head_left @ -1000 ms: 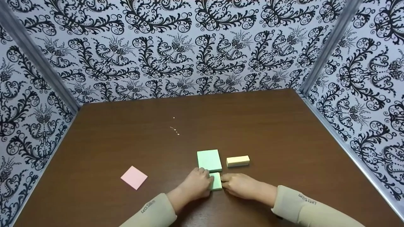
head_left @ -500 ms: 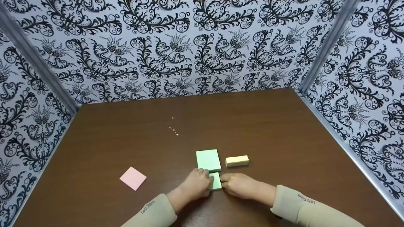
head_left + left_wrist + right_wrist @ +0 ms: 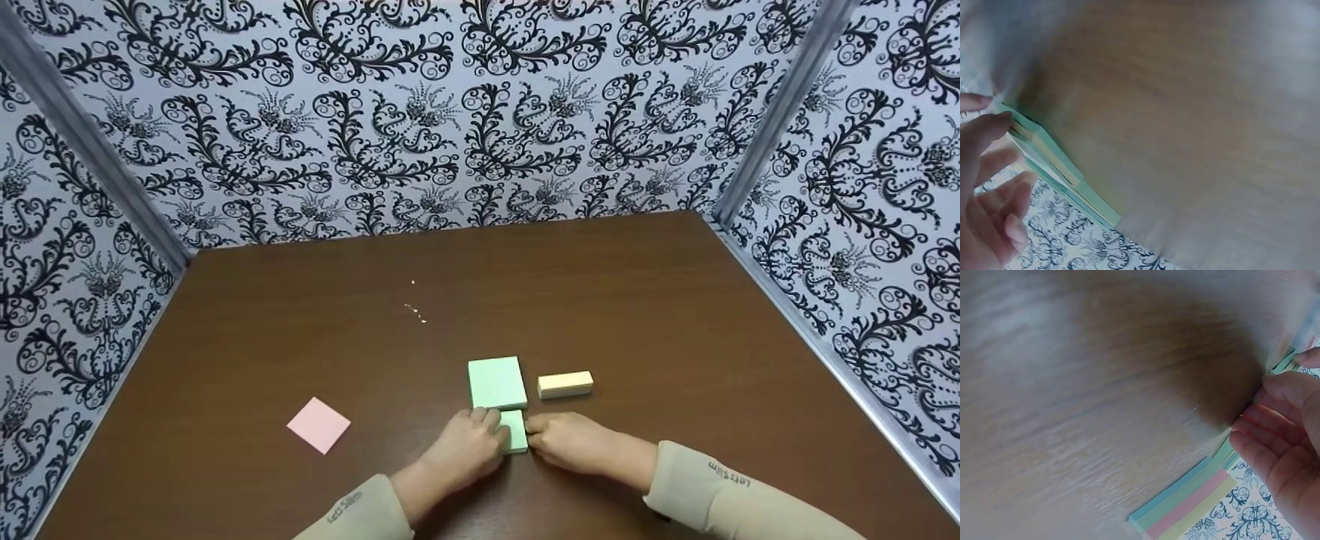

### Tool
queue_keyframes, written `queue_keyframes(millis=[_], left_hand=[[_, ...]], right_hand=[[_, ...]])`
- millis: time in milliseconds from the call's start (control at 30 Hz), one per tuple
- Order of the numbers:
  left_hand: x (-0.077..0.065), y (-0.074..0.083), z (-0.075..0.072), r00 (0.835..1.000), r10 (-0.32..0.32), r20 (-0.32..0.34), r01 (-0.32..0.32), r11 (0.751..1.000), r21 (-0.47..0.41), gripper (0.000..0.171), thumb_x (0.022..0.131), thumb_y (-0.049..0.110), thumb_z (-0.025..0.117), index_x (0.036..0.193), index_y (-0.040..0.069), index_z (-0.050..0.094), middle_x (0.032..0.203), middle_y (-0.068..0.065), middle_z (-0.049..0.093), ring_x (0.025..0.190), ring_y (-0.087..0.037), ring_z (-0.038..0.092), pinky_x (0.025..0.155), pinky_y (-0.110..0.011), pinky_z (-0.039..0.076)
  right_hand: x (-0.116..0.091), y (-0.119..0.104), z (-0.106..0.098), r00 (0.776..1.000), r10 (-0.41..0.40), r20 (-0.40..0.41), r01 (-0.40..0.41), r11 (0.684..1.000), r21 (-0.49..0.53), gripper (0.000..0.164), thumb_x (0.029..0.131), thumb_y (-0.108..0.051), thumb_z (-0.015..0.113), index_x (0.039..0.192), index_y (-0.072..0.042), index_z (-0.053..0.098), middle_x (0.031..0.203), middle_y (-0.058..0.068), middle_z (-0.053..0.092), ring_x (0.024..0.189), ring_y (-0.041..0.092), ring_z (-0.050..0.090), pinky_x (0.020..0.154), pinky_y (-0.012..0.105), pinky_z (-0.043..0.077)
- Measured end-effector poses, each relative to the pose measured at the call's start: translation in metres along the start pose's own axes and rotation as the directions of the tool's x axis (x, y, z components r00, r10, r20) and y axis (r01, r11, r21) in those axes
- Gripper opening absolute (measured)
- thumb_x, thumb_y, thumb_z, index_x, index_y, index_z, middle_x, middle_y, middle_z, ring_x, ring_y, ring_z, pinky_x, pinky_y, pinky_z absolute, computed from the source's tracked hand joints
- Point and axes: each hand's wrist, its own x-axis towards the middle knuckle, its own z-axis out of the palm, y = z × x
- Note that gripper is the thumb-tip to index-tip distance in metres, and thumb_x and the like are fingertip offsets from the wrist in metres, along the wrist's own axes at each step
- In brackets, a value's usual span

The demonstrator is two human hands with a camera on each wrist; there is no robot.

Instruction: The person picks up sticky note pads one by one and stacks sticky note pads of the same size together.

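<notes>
A small green sticky note pad [image 3: 515, 430] lies flat on the brown table between my two hands. My left hand [image 3: 466, 448] holds its left side and covers part of it; in the left wrist view the thumb [image 3: 991, 126] touches the pad's end. At the right edge, my right hand [image 3: 564, 441] pinches with thumb and fingertips close together, as the right wrist view also shows. Just beyond lies a larger green sticky note pad [image 3: 497, 382], close against the small one. The small pad's left part is hidden under my left fingers.
A narrow block of sticky notes [image 3: 565, 385], yellow on top with striped layers [image 3: 1185, 498], lies right of the large pad. A pink sticky note pad [image 3: 319, 425] lies at the left. Small white specks [image 3: 415, 310] mark the table [image 3: 637, 300]. Patterned walls [image 3: 420, 112] enclose it.
My left hand has shifted slightly toward me, baring a little more of the small green pad. The right hand and the other pads have stayed in place.
</notes>
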Motion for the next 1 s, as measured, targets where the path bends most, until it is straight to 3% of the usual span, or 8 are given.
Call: queue_keyframes(millis=[167, 300, 467, 567, 667, 800, 900, 1000], left_hand=[[-0.011, -0.008, -0.009, 0.985, -0.155, 0.072, 0.165, 0.972, -0.169, 0.031, 0.063, 0.039, 0.075, 0.062, 0.015, 0.056, 0.063, 0.003, 0.048, 0.053, -0.012, 0.050, 0.042, -0.024, 0.035], [-0.018, -0.014, -0.009, 0.935, -0.288, 0.209, 0.323, 0.933, -0.161, 0.033, 0.062, 0.038, 0.075, 0.054, 0.014, 0.053, 0.056, 0.001, 0.052, 0.048, -0.016, 0.051, 0.040, -0.030, 0.037], [-0.021, -0.013, -0.009, 0.877, -0.298, 0.378, 0.385, 0.905, -0.179, 0.034, 0.065, 0.035, 0.073, 0.053, 0.012, 0.052, 0.056, -0.002, 0.054, 0.050, -0.019, 0.052, 0.042, -0.033, 0.039], [-0.020, -0.012, -0.010, 0.865, -0.301, 0.402, 0.404, 0.893, -0.199, 0.029, 0.064, 0.031, 0.075, 0.056, 0.012, 0.054, 0.055, -0.001, 0.055, 0.049, -0.018, 0.053, 0.042, -0.033, 0.039], [-0.018, -0.011, -0.011, 0.847, -0.319, 0.426, 0.442, 0.868, -0.228, 0.025, 0.064, 0.027, 0.076, 0.059, 0.012, 0.057, 0.055, -0.001, 0.057, 0.049, -0.017, 0.055, 0.041, -0.033, 0.039], [-0.015, -0.011, -0.010, 0.786, -0.350, 0.510, 0.530, 0.805, -0.265, 0.021, 0.066, 0.024, 0.075, 0.061, 0.012, 0.059, 0.060, -0.002, 0.061, 0.053, -0.017, 0.057, 0.044, -0.034, 0.041], [-0.013, -0.012, -0.009, 0.740, -0.369, 0.563, 0.591, 0.756, -0.282, 0.022, 0.067, 0.024, 0.074, 0.059, 0.011, 0.057, 0.061, -0.002, 0.061, 0.052, -0.014, 0.054, 0.045, -0.035, 0.042], [-0.012, -0.013, -0.009, 0.723, -0.366, 0.586, 0.613, 0.730, -0.301, 0.025, 0.068, 0.023, 0.073, 0.056, 0.011, 0.054, 0.057, 0.000, 0.058, 0.048, -0.010, 0.045, 0.044, -0.034, 0.040]], right_hand=[[0.000, 0.001, 0.000, 1.000, 0.001, -0.010, -0.001, 1.000, 0.027, 0.003, 0.077, -0.011, 0.068, 0.075, -0.014, 0.068, 0.085, -0.003, 0.059, 0.076, 0.006, 0.058, 0.060, 0.017, 0.047], [0.001, 0.002, -0.004, 0.998, 0.023, 0.058, -0.028, 0.995, 0.094, 0.002, 0.078, -0.009, 0.067, 0.078, -0.011, 0.068, 0.087, -0.001, 0.060, 0.078, 0.007, 0.059, 0.061, 0.017, 0.047], [0.003, 0.001, -0.011, 0.972, 0.193, 0.136, -0.219, 0.951, 0.219, 0.005, 0.082, -0.004, 0.063, 0.080, -0.003, 0.068, 0.088, 0.005, 0.063, 0.077, 0.012, 0.064, 0.062, 0.020, 0.049], [0.008, -0.002, -0.013, 0.932, 0.336, 0.132, -0.361, 0.877, 0.318, 0.013, 0.084, -0.002, 0.059, 0.072, -0.003, 0.066, 0.074, 0.004, 0.060, 0.063, 0.009, 0.056, 0.054, 0.019, 0.044], [0.013, -0.005, -0.013, 0.874, 0.449, 0.184, -0.481, 0.749, 0.456, 0.020, 0.086, -0.006, 0.057, 0.067, -0.004, 0.064, 0.061, -0.002, 0.053, 0.051, 0.004, 0.041, 0.048, 0.019, 0.035], [0.018, -0.006, -0.011, 0.802, 0.511, 0.308, -0.587, 0.582, 0.563, 0.029, 0.088, -0.012, 0.056, 0.059, -0.005, 0.059, 0.050, -0.008, 0.040, 0.043, 0.002, 0.031, 0.044, 0.019, 0.028], [0.019, -0.007, -0.008, 0.776, 0.516, 0.362, -0.621, 0.528, 0.579, 0.032, 0.088, -0.012, 0.056, 0.057, -0.006, 0.055, 0.046, -0.009, 0.037, 0.038, 0.004, 0.034, 0.041, 0.019, 0.029], [0.020, -0.007, -0.006, 0.773, 0.512, 0.374, -0.625, 0.517, 0.584, 0.030, 0.089, -0.011, 0.054, 0.059, -0.007, 0.056, 0.046, -0.008, 0.039, 0.037, 0.005, 0.036, 0.039, 0.020, 0.030]])
